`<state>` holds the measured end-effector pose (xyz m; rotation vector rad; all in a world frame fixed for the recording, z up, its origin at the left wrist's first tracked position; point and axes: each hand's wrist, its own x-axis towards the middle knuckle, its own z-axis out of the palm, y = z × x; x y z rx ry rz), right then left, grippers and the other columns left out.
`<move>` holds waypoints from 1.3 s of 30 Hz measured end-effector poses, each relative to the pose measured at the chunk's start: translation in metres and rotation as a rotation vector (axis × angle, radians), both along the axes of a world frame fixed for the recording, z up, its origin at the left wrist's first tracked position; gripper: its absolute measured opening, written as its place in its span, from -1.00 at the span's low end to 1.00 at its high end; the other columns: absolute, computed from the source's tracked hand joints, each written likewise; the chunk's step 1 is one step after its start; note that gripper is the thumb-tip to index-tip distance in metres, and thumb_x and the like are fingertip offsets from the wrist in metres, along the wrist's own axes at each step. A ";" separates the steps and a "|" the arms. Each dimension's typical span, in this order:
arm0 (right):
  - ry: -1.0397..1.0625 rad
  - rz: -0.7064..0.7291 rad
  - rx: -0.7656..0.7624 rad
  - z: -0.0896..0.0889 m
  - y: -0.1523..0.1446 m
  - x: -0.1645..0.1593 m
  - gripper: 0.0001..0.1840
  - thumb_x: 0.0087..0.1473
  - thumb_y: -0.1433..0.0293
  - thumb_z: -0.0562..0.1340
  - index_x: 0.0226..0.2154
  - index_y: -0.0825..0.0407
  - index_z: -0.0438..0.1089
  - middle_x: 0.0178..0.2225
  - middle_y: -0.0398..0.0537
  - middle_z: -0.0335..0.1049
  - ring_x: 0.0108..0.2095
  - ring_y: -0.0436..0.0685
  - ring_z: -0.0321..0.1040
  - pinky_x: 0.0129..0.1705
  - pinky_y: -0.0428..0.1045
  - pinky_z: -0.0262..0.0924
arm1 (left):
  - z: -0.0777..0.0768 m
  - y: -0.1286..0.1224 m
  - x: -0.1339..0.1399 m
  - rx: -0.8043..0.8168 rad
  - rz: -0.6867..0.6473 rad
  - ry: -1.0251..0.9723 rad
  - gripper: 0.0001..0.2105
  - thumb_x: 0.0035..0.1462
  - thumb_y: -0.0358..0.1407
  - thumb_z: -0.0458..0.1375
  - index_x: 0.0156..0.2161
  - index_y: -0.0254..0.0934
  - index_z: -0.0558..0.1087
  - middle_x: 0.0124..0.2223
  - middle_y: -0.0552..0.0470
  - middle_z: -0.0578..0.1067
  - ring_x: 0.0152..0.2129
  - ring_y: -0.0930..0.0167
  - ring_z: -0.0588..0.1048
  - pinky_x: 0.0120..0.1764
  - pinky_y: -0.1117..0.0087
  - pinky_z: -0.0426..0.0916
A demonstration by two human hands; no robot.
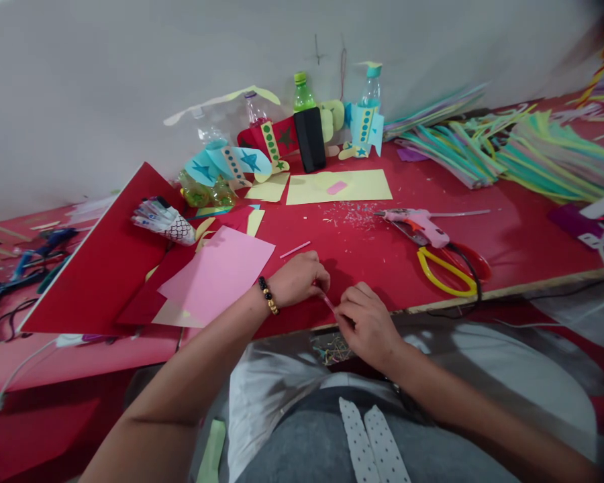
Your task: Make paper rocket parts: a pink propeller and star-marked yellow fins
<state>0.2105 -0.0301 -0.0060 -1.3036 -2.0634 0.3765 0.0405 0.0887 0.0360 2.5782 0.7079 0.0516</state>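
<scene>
Over the front edge of the red table, my left hand (300, 276) and my right hand (366, 323) pinch the two ends of a narrow pink paper strip (327, 301). The strip slants down from the left fingertips to the right ones. My left wrist wears a beaded bracelet. Just beyond my left hand lies a thin pink stick (295, 249), perhaps rolled paper. Pink paper sheets (226, 268) rest left of that stick, beside my left forearm.
A pink glue gun (417, 225) and yellow-handled scissors (445, 275) lie right on the red table (523, 248). Decorated plastic bottles (370, 100) and a black phone-like block (310, 139) stand by the wall. Left are a pen holder (178, 229) and leaning red board (101, 268); right, pipe cleaners (548, 157).
</scene>
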 end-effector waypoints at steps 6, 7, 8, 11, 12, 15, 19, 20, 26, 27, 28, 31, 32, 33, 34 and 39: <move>-0.012 -0.024 -0.034 0.000 0.000 0.002 -0.82 0.08 0.55 0.20 -0.52 0.10 0.40 -0.41 0.00 0.32 -0.29 0.14 0.15 -0.24 0.04 0.12 | 0.002 0.012 0.010 -0.031 -0.040 0.052 -0.94 -0.02 -0.40 0.36 -0.45 -0.23 0.58 -0.45 0.07 0.50 -0.31 0.37 0.35 -0.28 0.43 0.16; -0.016 -0.027 -0.042 0.001 0.000 0.003 -0.81 0.08 0.55 0.20 -0.53 0.10 0.39 -0.41 0.00 0.31 -0.29 0.14 0.15 -0.24 0.04 0.12 | 0.002 0.013 0.011 -0.033 -0.045 0.056 -0.94 -0.02 -0.40 0.36 -0.46 -0.23 0.58 -0.44 0.06 0.51 -0.30 0.37 0.35 -0.27 0.42 0.16; -0.019 -0.027 -0.049 0.001 0.000 0.003 -0.81 0.08 0.55 0.20 -0.53 0.10 0.39 -0.41 0.00 0.31 -0.29 0.14 0.15 -0.24 0.04 0.13 | 0.002 0.014 0.012 -0.035 -0.046 0.058 -0.94 -0.02 -0.40 0.36 -0.46 -0.24 0.58 -0.42 0.06 0.51 -0.30 0.37 0.35 -0.26 0.42 0.16; 0.000 -0.027 -0.056 0.001 0.000 0.004 -0.86 0.09 0.55 0.21 -0.46 0.11 0.43 -0.39 0.01 0.34 -0.29 0.15 0.16 -0.24 0.04 0.14 | 0.001 0.016 0.013 -0.055 -0.037 0.061 -0.94 -0.03 -0.39 0.36 -0.47 -0.26 0.58 -0.42 0.05 0.50 -0.31 0.38 0.36 -0.27 0.43 0.16; 0.011 -0.026 -0.050 0.001 0.000 0.004 -0.88 0.09 0.55 0.20 -0.41 0.11 0.46 -0.38 0.01 0.35 -0.28 0.15 0.17 -0.23 0.04 0.14 | 0.001 0.017 0.013 -0.067 -0.033 0.061 -0.94 -0.03 -0.38 0.37 -0.47 -0.27 0.58 -0.42 0.05 0.50 -0.31 0.38 0.36 -0.28 0.43 0.16; 0.006 -0.008 -0.024 -0.001 -0.002 0.004 -0.82 0.12 0.56 0.18 -0.30 0.10 0.50 -0.36 0.00 0.37 -0.28 0.14 0.17 -0.22 0.04 0.14 | -0.002 0.019 0.012 -0.104 -0.019 0.051 -0.94 -0.04 -0.37 0.37 -0.46 -0.27 0.58 -0.43 0.06 0.49 -0.33 0.40 0.38 -0.31 0.46 0.17; -0.076 0.011 -0.023 -0.001 -0.003 0.006 -0.80 0.13 0.55 0.18 -0.34 0.07 0.52 -0.38 0.00 0.37 -0.29 0.15 0.15 -0.23 0.04 0.12 | -0.004 0.019 0.008 -0.142 0.007 0.012 -0.90 -0.05 -0.33 0.39 -0.44 -0.29 0.57 -0.42 0.07 0.49 -0.37 0.44 0.39 -0.33 0.48 0.20; -0.094 0.013 -0.030 0.000 -0.003 0.006 -0.80 0.13 0.54 0.18 -0.34 0.07 0.52 -0.37 0.00 0.37 -0.29 0.15 0.15 -0.22 0.04 0.12 | -0.005 0.018 0.007 -0.147 0.016 -0.001 -0.89 -0.05 -0.32 0.39 -0.44 -0.30 0.57 -0.41 0.07 0.49 -0.37 0.44 0.40 -0.33 0.48 0.20; -0.146 0.017 -0.061 0.004 -0.002 0.007 -0.79 0.13 0.54 0.16 -0.33 0.05 0.52 -0.36 -0.01 0.36 -0.27 0.14 0.15 -0.20 0.04 0.11 | -0.009 0.018 -0.002 -0.128 0.060 -0.073 -0.93 0.02 -0.35 0.35 -0.42 -0.29 0.56 -0.39 0.07 0.50 -0.36 0.45 0.42 -0.26 0.46 0.27; -0.151 0.017 -0.065 0.004 -0.002 0.007 -0.79 0.13 0.54 0.16 -0.34 0.05 0.52 -0.36 -0.01 0.36 -0.27 0.13 0.15 -0.20 0.04 0.10 | -0.010 0.017 -0.004 -0.115 0.068 -0.085 -0.93 0.02 -0.36 0.35 -0.42 -0.29 0.56 -0.39 0.08 0.50 -0.37 0.46 0.42 -0.25 0.46 0.28; -0.156 0.016 -0.067 0.005 -0.002 0.007 -0.80 0.13 0.54 0.17 -0.34 0.05 0.52 -0.36 -0.01 0.36 -0.27 0.13 0.15 -0.20 0.03 0.10 | -0.011 0.017 -0.005 -0.099 0.079 -0.097 -0.94 0.02 -0.37 0.34 -0.42 -0.29 0.56 -0.39 0.08 0.50 -0.38 0.46 0.42 -0.25 0.46 0.29; -0.162 0.016 -0.067 0.005 -0.001 0.006 -0.80 0.12 0.54 0.17 -0.35 0.05 0.52 -0.36 -0.02 0.36 -0.28 0.12 0.15 -0.21 0.03 0.09 | -0.014 0.007 -0.009 -0.022 0.141 -0.142 -0.94 0.07 -0.38 0.31 -0.41 -0.28 0.55 -0.39 0.08 0.51 -0.37 0.45 0.43 -0.25 0.44 0.33; -0.163 0.015 -0.064 0.005 -0.001 0.006 -0.80 0.13 0.53 0.17 -0.35 0.05 0.52 -0.36 -0.02 0.36 -0.27 0.12 0.15 -0.21 0.03 0.09 | -0.016 0.001 -0.010 0.017 0.174 -0.160 -0.94 0.11 -0.38 0.27 -0.39 -0.28 0.55 -0.37 0.06 0.52 -0.35 0.43 0.44 -0.23 0.41 0.35; -0.164 0.016 -0.058 0.005 -0.001 0.006 -0.80 0.13 0.53 0.17 -0.36 0.05 0.52 -0.37 -0.01 0.36 -0.27 0.12 0.16 -0.21 0.03 0.09 | -0.019 -0.007 -0.011 0.060 0.210 -0.177 -0.92 0.16 -0.38 0.22 -0.35 -0.28 0.55 -0.32 0.03 0.53 -0.31 0.41 0.46 -0.19 0.36 0.36; -0.166 0.016 -0.054 0.005 -0.001 0.006 -0.81 0.13 0.52 0.17 -0.37 0.05 0.51 -0.37 -0.01 0.36 -0.27 0.13 0.16 -0.22 0.04 0.09 | -0.021 -0.016 -0.013 0.105 0.244 -0.193 -0.88 0.22 -0.38 0.16 -0.30 -0.29 0.56 -0.26 -0.02 0.54 -0.25 0.37 0.46 -0.14 0.30 0.37; -0.181 0.016 -0.052 0.006 0.000 0.006 -0.81 0.13 0.53 0.17 -0.40 0.06 0.50 -0.38 -0.01 0.37 -0.27 0.14 0.17 -0.24 0.05 0.09 | -0.040 -0.067 -0.019 0.233 0.211 -0.196 -0.72 0.28 -0.45 0.02 0.03 -0.34 0.46 0.10 -0.13 0.47 0.09 0.28 0.38 0.19 0.14 0.23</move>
